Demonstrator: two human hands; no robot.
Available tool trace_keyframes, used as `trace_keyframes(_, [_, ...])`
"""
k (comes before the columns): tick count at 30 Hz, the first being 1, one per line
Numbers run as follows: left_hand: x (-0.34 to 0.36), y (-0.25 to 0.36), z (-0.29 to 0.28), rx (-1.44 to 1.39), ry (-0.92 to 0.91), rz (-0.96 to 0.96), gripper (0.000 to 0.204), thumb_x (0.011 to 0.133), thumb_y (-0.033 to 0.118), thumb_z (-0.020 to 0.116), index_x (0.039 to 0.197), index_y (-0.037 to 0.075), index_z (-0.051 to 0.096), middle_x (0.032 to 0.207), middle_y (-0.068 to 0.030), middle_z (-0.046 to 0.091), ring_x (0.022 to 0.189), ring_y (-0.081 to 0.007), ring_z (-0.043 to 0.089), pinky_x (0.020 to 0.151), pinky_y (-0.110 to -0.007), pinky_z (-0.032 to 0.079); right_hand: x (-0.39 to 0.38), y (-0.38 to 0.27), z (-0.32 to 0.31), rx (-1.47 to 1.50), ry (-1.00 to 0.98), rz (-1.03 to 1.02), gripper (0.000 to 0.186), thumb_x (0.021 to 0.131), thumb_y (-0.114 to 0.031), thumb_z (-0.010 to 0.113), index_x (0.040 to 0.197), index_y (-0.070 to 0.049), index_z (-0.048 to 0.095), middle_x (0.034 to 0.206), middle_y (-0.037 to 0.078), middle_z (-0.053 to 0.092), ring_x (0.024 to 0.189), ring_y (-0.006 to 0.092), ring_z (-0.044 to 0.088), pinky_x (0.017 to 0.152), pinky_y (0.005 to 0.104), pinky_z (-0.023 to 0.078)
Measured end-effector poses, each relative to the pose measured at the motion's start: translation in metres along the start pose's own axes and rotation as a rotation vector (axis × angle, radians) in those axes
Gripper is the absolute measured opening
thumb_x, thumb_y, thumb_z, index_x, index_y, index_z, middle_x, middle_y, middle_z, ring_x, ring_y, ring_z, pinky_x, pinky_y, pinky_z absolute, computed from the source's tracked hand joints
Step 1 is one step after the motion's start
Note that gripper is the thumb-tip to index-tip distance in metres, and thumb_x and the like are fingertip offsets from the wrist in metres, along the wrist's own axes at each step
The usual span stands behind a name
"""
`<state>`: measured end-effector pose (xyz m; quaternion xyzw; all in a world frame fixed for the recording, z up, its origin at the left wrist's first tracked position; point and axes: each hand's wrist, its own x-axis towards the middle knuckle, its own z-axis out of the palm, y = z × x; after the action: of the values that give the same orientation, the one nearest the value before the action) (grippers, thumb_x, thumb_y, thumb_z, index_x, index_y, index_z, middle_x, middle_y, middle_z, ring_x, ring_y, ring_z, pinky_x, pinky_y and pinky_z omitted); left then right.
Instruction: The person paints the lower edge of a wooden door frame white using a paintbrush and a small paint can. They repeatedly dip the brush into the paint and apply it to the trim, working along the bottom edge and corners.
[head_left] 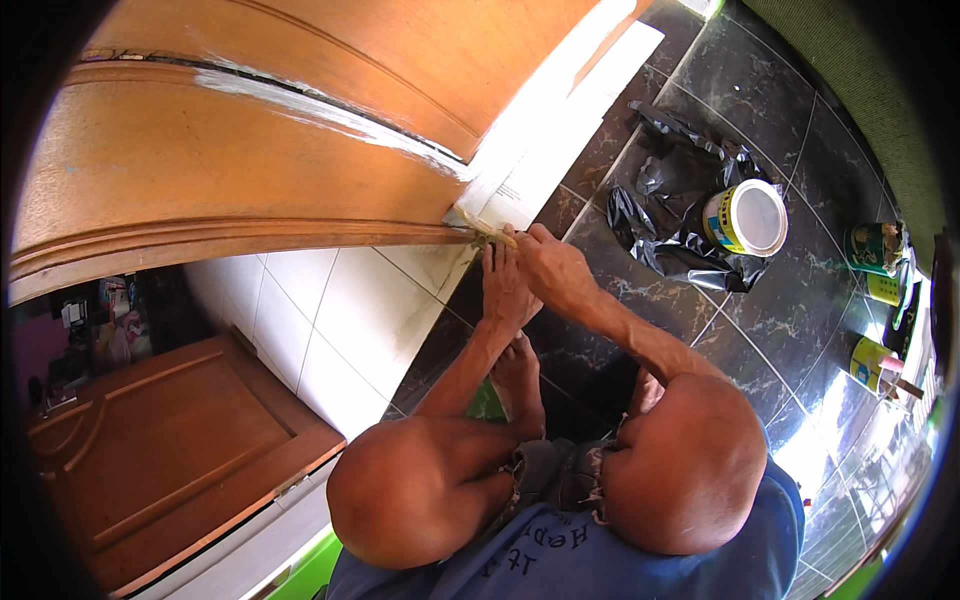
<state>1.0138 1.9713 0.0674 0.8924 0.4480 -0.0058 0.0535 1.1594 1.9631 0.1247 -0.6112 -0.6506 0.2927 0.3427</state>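
Note:
Both hands meet at the lower corner of a brown wooden frame, low over the dark floor. A crumpled, yellowish strip that looks like masking tape runs from the corner to my fingertips. My right hand is closed, pinching the strip's end between thumb and fingers. My left hand is just beside and under it, its fingers bent up against the same strip. White paint is smeared along the gap between the orange-brown panels above. A white sheet lies along the frame's edge.
A paint tub with a white top stands on crumpled black plastic to the right. Several cans, including a green can and a yellow-green can, stand farther right. A brown cabinet door hangs open at lower left beside white tiles.

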Motion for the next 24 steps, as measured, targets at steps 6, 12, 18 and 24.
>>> trace_keyframes(6, [0.004, 0.000, 0.009, -0.027, 0.008, -0.003, 0.083, 0.094, 0.047, 0.060, 0.149, -0.009, 0.033, 0.157, -0.0296, 0.031, 0.147, -0.0427, 0.030, 0.120, -0.055, 0.023, 0.041, 0.048, -0.034, -0.234, 0.021, -0.083, 0.015, 0.094, -0.019, 0.061, 0.095, -0.005, 0.067, 0.094, 0.013, 0.065, 0.077, 0.0348, 0.071, 0.066, 0.0477, 0.058])
trace_keyframes(12, [0.004, -0.002, 0.008, -0.019, 0.013, 0.008, 0.082, 0.095, 0.047, 0.059, 0.149, -0.008, 0.033, 0.157, -0.0295, 0.031, 0.146, -0.0428, 0.031, 0.120, -0.055, 0.024, 0.085, 0.115, -0.089, -0.401, 0.212, -0.041, 0.017, 0.098, -0.021, 0.059, 0.094, -0.010, 0.071, 0.092, 0.013, 0.068, 0.074, 0.0329, 0.072, 0.066, 0.0445, 0.059])
trace_keyframes(18, [0.005, -0.005, 0.008, -0.022, 0.036, 0.028, 0.080, 0.095, 0.047, 0.059, 0.148, -0.008, 0.036, 0.155, -0.0300, 0.035, 0.145, -0.0434, 0.034, 0.119, -0.056, 0.026, 0.120, 0.159, -0.135, -0.436, 0.230, 0.209, 0.021, 0.100, -0.025, 0.059, 0.103, -0.009, 0.071, 0.100, 0.014, 0.067, 0.094, 0.0375, 0.068, 0.081, 0.0484, 0.054])
trace_keyframes(24, [0.006, -0.004, 0.005, -0.024, 0.048, 0.037, 0.079, 0.095, 0.046, 0.060, 0.147, -0.009, 0.038, 0.153, -0.0308, 0.037, 0.143, -0.0446, 0.036, 0.118, -0.056, 0.027, 0.125, 0.170, -0.123, -0.276, 0.396, 0.241, 0.025, 0.100, -0.023, 0.058, 0.101, -0.001, 0.069, 0.098, 0.024, 0.069, 0.088, 0.0442, 0.068, 0.074, 0.0510, 0.055])
